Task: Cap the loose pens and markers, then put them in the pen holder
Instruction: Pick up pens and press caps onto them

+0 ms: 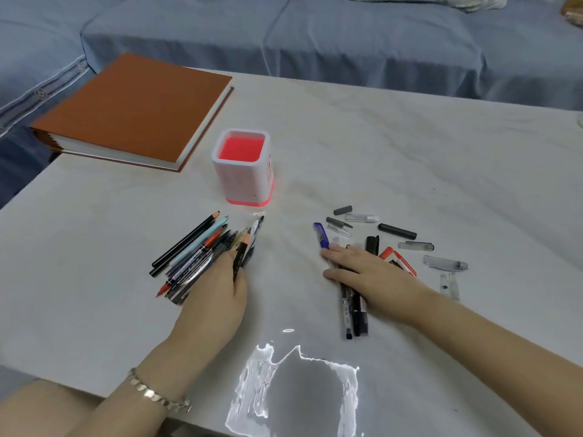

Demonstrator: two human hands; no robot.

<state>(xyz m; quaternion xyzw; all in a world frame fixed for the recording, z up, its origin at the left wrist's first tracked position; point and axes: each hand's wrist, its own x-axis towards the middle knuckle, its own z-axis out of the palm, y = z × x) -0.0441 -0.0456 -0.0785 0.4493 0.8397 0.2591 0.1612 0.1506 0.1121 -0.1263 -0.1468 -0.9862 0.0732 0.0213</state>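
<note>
In the middle of the white surface point(410, 152) stands the pen holder point(243, 165), upright, white-walled with a red inside and a red base, and nothing shows in it. Near and left of it, the left hand point(214, 285) holds a bundle of pens and pencils point(195, 253). Their tips fan out toward the far side, a brown pencil sits between forefinger and thumb, and the other fingers are hidden under the barrels. A silver bracelet point(157, 394) circles that wrist.

To the right, the right hand point(369, 272) lies flat with straight fingers on top of a few black pens point(351, 310), whose ends stick out toward the near edge. A blue pen point(321, 235) lies just beyond its fingertips, and a red marker point(403, 263) lies beside it on the right. Loose caps point(397, 231), grey, black and clear, are scattered on the far and right sides of that hand.

At the far left corner lies a thick brown book point(135, 111). Blue fabric point(378, 42) fills the background.
</note>
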